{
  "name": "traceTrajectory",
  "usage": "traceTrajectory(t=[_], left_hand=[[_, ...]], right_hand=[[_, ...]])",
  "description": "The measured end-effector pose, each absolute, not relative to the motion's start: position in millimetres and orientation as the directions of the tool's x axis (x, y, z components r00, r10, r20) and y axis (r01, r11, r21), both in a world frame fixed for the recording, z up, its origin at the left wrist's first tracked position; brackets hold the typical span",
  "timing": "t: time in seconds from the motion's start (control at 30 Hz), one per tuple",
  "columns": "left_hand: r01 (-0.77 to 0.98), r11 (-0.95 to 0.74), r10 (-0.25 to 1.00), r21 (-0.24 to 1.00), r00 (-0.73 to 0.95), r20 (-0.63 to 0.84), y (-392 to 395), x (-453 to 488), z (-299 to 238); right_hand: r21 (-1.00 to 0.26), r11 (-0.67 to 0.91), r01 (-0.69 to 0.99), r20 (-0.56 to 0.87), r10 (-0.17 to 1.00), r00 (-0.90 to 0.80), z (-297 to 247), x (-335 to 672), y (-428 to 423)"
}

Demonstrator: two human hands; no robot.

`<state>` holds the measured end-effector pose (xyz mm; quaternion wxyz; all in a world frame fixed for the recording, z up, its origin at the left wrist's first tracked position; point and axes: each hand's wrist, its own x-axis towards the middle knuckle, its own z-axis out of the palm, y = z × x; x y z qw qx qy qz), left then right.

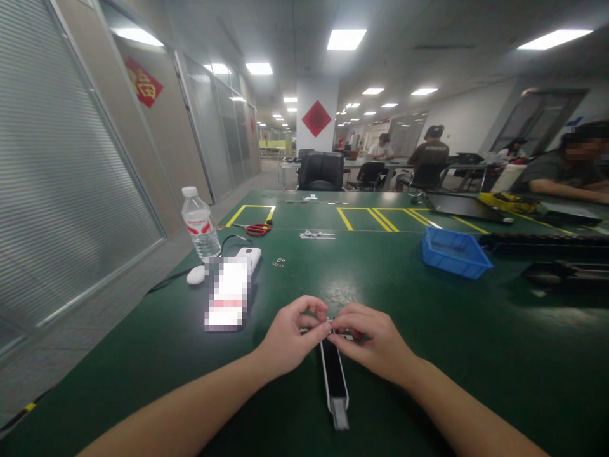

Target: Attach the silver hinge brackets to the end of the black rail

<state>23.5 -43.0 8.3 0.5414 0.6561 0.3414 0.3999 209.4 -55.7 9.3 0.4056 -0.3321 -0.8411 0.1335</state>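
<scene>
On the green table lies a long, narrow device (335, 374) with a white edge and black top, a grey tab sticking out at its near end. Both my hands meet over its far end. My left hand (295, 333) is closed, thumb and fingers pinched together there. From the other side my right hand (375, 333) is closed too, its fingertips touching or nearly touching the left ones. Small metallic bits show between the fingertips, but what they pinch is too small and covered to name.
To the left are a phone (228, 295), a white power bank (250, 257), a water bottle (200, 222), red-handled scissors (257, 229) and several small metal pieces (279, 261). A blue bin (454, 252) stands at right. A person (566, 162) sits beyond dark equipment at far right.
</scene>
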Motion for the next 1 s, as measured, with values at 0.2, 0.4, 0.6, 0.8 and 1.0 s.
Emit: traceTrajectory(t=[0.2,0.4,0.6,0.8,1.0], left_hand=[[0.320,-0.439,0.860,0.839,0.420,0.289,-35.7,12.0,14.7],[0.623,-0.593,0.802,0.509,0.509,0.311,-23.2,-2.2,9.3],[0.644,-0.638,0.766,0.422,0.588,0.262,-27.1,0.4,9.9],[0.641,-0.646,0.759,0.415,0.599,0.257,-27.7,1.6,12.2],[0.634,-0.655,0.751,0.411,0.603,0.267,-26.8,1.3,10.1]], right_hand=[[-0.518,0.655,0.550,0.486,0.754,-0.441,11.6,225.9,-44.9],[-0.548,0.531,0.647,0.280,0.845,-0.456,3.2,244.1,-30.0],[-0.585,0.512,0.629,0.233,0.849,-0.474,-1.3,243.3,-28.1],[-0.613,0.492,0.618,0.212,0.856,-0.471,-3.0,242.7,-27.0],[-0.625,0.476,0.619,0.202,0.864,-0.461,-4.6,242.2,-27.2]])
